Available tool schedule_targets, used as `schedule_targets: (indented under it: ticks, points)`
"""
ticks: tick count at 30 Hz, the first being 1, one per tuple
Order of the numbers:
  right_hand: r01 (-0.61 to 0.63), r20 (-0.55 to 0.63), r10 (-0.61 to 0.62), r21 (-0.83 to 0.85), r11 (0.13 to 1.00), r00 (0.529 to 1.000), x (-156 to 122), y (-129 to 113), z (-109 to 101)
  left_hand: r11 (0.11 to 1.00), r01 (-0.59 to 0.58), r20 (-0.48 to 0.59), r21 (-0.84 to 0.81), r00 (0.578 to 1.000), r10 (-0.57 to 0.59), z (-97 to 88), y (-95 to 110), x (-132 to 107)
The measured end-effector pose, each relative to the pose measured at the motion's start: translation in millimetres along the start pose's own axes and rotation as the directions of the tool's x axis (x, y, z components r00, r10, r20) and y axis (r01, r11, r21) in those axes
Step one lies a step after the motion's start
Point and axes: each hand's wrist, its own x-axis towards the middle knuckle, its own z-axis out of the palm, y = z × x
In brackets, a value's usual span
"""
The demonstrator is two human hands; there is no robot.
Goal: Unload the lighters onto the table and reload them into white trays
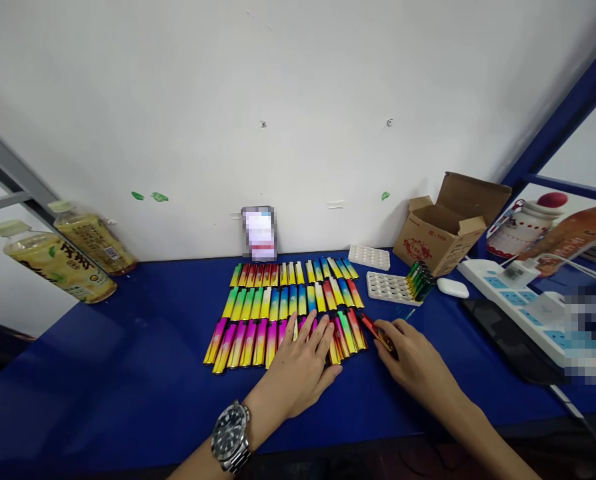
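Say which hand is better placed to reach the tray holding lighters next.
Likely the right hand: nearer the tray, though holding a red lighter. The left hand is farther, spread over the front lighters.

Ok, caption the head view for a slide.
Left hand spread over glossy multicoloured lighters; right hand holding a red-and-gold lighter.

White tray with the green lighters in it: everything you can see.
The white tray is a shallow, plastic-looking rectangle with rows of small round recesses. It lies flat on the blue table, nearer the camera than the open cardboard box. Several green lighters stand clustered at its right end only.
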Motion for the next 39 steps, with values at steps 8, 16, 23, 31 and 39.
schedule_targets:
  ticks: [8,16,23,31,39]
  points:
    - [-0.045,0.053,0.029,0.336,0.941,0.998,8.9,-12.7,-2.1,1.000,-0.001,-0.016,0.011,1.000,0.001,3.9,3.6,5.8]
    - [-0.076,-0.350,0.184,0.301,0.951,0.919,24.6,21.9,-15.4,1.000,0.017,0.012,-0.004,1.000,-0.017,0.2,-4.0,11.0]
    - [-0.322,-0.287,0.414,0.315,0.893,0.864,46.2,100.5,-4.7,0.996,-0.083,-0.010,-0.033,0.997,0.083,-7.0,1.0,22.3]
    - [-0.104,-0.217,0.279,0.584,0.805,0.935,83.8,121.8,5.9,0.985,-0.163,-0.025,-0.059,0.986,0.162,-1.4,9.4,29.7]
    - [-0.060,-0.192,0.293,0.735,0.676,0.937,88.1,110.8,9.5,0.987,-0.152,-0.026,-0.042,0.988,0.151,-11.8,14.5,46.7]
